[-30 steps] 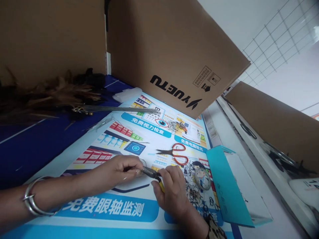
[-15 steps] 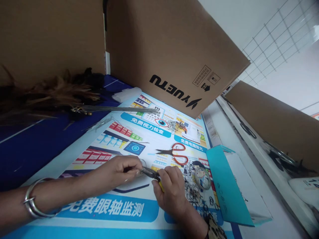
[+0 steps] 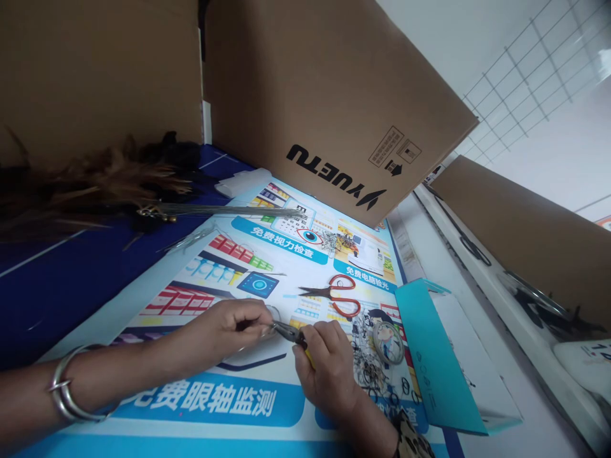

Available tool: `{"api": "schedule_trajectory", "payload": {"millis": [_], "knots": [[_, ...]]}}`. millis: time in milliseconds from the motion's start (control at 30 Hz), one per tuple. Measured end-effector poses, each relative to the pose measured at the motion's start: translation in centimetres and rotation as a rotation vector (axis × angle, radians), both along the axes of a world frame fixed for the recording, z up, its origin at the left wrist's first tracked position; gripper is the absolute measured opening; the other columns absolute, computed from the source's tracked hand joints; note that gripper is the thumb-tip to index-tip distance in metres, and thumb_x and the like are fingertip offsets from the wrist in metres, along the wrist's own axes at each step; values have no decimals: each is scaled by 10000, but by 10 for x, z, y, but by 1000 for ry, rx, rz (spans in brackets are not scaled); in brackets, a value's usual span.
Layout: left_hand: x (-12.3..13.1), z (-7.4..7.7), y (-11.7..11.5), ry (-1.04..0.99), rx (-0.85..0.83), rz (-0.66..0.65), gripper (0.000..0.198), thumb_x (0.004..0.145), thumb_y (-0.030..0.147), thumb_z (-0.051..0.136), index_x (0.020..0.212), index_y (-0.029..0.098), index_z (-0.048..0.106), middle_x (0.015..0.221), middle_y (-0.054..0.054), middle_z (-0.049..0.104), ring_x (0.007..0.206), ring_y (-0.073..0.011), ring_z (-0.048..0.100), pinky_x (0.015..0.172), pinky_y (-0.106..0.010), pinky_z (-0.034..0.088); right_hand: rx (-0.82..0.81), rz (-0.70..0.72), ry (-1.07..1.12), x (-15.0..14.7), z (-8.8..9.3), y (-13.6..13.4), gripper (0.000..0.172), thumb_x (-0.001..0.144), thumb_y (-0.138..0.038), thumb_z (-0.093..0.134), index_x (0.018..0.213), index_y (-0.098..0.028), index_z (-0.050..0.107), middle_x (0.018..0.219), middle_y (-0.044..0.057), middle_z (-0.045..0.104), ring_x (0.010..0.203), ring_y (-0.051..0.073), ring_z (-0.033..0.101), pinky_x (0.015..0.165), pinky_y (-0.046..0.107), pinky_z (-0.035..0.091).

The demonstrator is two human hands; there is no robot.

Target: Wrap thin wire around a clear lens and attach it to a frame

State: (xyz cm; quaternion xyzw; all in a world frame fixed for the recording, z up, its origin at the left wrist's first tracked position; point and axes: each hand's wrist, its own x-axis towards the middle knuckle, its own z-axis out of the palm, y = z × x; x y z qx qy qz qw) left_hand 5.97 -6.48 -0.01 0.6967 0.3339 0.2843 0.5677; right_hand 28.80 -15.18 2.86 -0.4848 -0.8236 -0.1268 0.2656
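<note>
My left hand [image 3: 229, 327], with silver bangles on its wrist, pinches a small metal piece I cannot name against the printed poster [image 3: 224, 273]. My right hand [image 3: 327, 362] is closed round yellow-handled pliers [image 3: 291, 332], whose dark jaws meet the left fingertips. Both hands rest low on the poster near its front edge.
Red-handled scissors [image 3: 337, 294] lie just beyond the hands. A pile of small black rings [image 3: 375, 372] and a round disc [image 3: 387, 342] sit to the right, beside a teal box [image 3: 439, 356]. Feathers [image 3: 95, 181] and thin wires [image 3: 224, 208] lie at the back left. Cardboard boxes [image 3: 334, 95] stand behind.
Hardly anything differs: both hands stay together at the pliers' tip, with only a slight shift of the right hand.
</note>
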Motion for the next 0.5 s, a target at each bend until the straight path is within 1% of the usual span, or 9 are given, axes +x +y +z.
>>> {"api": "schedule_trajectory", "payload": {"millis": [167, 333, 400, 500], "knots": [[-1, -2, -1, -3, -4, -3, 233, 883, 345, 565, 708, 194, 597, 732, 18, 513, 697, -146, 468, 629, -247, 358, -11, 14, 6, 0, -1, 0, 180, 1064, -243, 482, 1105, -156, 634, 907, 87, 690, 806, 240, 594, 690, 368, 491], [-1, 0, -1, 9, 33, 10, 241, 896, 340, 555, 712, 190, 599, 725, 19, 533, 688, -143, 485, 623, -244, 375, -22, 24, -10, 0, -2, 1, 183, 1060, -233, 488, 1134, -153, 635, 900, 83, 687, 800, 238, 593, 679, 361, 491], [-1, 1, -2, 26, 95, 15, 238, 906, 317, 529, 721, 188, 606, 728, 13, 563, 686, -144, 514, 620, -243, 393, -29, 1, -11, -1, -3, 1, 179, 1053, -231, 492, 1130, -154, 635, 915, 88, 681, 803, 239, 587, 675, 360, 495], [0, 3, -5, 57, 275, 62, 248, 920, 256, 473, 732, 187, 618, 717, 9, 603, 665, -139, 558, 608, -241, 406, -32, -30, -2, -4, -3, 0, 172, 1041, -232, 502, 1120, -152, 633, 949, 103, 670, 827, 246, 586, 693, 366, 518]]}}
